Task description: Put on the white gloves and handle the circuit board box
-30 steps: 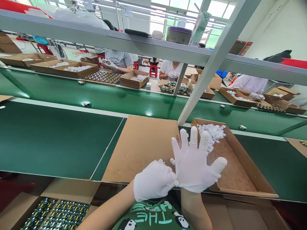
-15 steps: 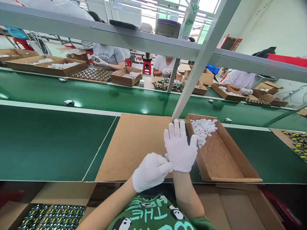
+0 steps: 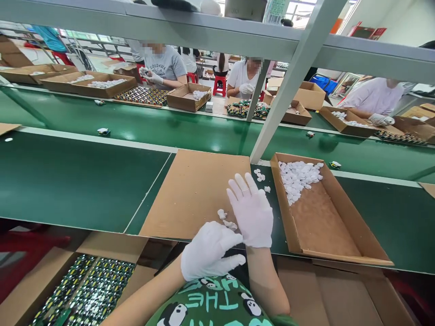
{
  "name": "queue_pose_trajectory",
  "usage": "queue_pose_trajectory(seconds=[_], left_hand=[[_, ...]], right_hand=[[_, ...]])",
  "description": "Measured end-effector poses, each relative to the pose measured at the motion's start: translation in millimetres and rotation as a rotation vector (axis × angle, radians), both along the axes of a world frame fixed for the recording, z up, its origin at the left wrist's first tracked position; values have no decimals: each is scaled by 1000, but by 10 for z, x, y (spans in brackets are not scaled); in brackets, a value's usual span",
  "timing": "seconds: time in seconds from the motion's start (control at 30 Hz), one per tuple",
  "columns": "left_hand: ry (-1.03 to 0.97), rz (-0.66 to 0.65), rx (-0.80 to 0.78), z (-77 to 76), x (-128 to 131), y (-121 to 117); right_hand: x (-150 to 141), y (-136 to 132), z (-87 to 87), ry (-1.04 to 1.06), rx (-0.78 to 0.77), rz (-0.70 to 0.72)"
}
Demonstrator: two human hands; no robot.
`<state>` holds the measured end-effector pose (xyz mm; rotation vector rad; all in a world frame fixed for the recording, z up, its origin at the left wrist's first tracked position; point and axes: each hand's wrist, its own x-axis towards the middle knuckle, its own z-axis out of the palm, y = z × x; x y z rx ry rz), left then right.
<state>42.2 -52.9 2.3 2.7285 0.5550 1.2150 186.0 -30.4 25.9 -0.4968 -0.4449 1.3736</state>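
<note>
Both of my hands wear white gloves. My right hand [image 3: 253, 213] is raised with its fingers stretched out, over the right edge of a flat cardboard sheet [image 3: 190, 190]. Beside its wrist is my left hand [image 3: 209, 251], thumb and fingers apart, with nothing seen in its grasp; its fingertips are close to the right glove's cuff. Two small crumpled white pieces [image 3: 222, 214] show on the cardboard just beyond the left hand. To the right, a shallow cardboard tray [image 3: 329, 231] holds a heap of small white pieces [image 3: 299, 176]. A few loose white discs [image 3: 259, 175] lie between sheet and tray.
A green conveyor belt [image 3: 152, 127] runs behind my bench, carrying a few small assemblies. A slanted grey post [image 3: 288, 90] rises in front of me. Circuit boards [image 3: 102, 280] fill an open box at lower left. Across the belt, gloved co-workers [image 3: 163, 65] sit by trays.
My left hand has let go of the right glove's cuff and opened. The view has shifted, and the crumpled white pieces and loose discs now show.
</note>
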Motion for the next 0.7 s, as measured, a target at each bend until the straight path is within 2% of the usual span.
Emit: queue_pose_trajectory(seconds=[0.1, 0.23, 0.3, 0.4, 0.5, 0.6, 0.7], left_hand=[[-119, 131, -154, 48, 41, -82], [-515, 376, -705, 188, 184, -83], [-658, 337, -968, 242, 247, -51], [-715, 119, -1254, 280, 317, -64], [-758, 36, -1353, 294, 380, -172], [-799, 56, -1381, 304, 431, -311], [-839, 123, -1344, 296, 460, -444]], right_hand=[[64, -158, -39, 54, 22, 81], [103, -412, -53, 157, 59, 259], [127, -518, -62, 185, 78, 302], [167, -623, -83, 201, 116, 356], [185, -679, -103, 187, 203, 443], [176, -719, -114, 143, 279, 516], [163, -757, -123, 114, 307, 545]])
